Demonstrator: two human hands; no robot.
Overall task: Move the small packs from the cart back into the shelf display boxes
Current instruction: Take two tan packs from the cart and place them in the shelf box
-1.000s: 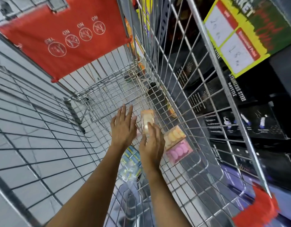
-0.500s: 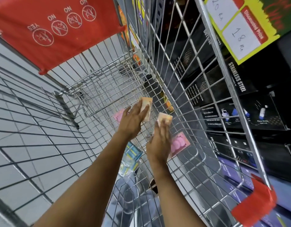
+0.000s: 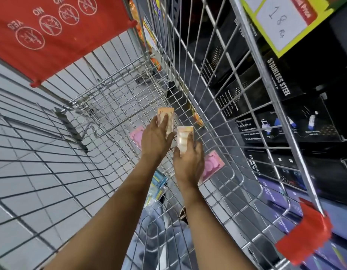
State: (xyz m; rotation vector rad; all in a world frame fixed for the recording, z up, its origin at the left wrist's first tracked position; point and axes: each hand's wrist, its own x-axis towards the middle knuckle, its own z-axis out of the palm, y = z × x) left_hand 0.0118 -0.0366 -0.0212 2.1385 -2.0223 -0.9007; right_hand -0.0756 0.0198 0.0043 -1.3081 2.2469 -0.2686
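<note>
Since half a second ago the right hand (image 3: 189, 162) has lifted its orange pack (image 3: 183, 137) higher and turned it more upright, so it now stands just beside the one in the left hand (image 3: 156, 140); a second earlier, only one orange pack was held and the other lay on the cart floor. The left hand is closed around its own orange pack (image 3: 166, 118), fingers wrapped over the front, and the right hand grips the second pack from below, thumb and fingers pinching its sides. Both packs are held above the wire floor of the cart (image 3: 118, 98), toward its far right side. Still lying in the cart are a pink pack (image 3: 212, 164) to the right of the right wrist, another pink pack (image 3: 136, 135) partly hidden behind the left hand, and a blue and yellow pack (image 3: 158, 183) near the forearms. The shelf display boxes are not in view. The likely risk is a pack slipping as the hands rise past the wire side wall, since a corner could catch on the mesh; the remaining packs could also be overlooked under the arms.
</note>
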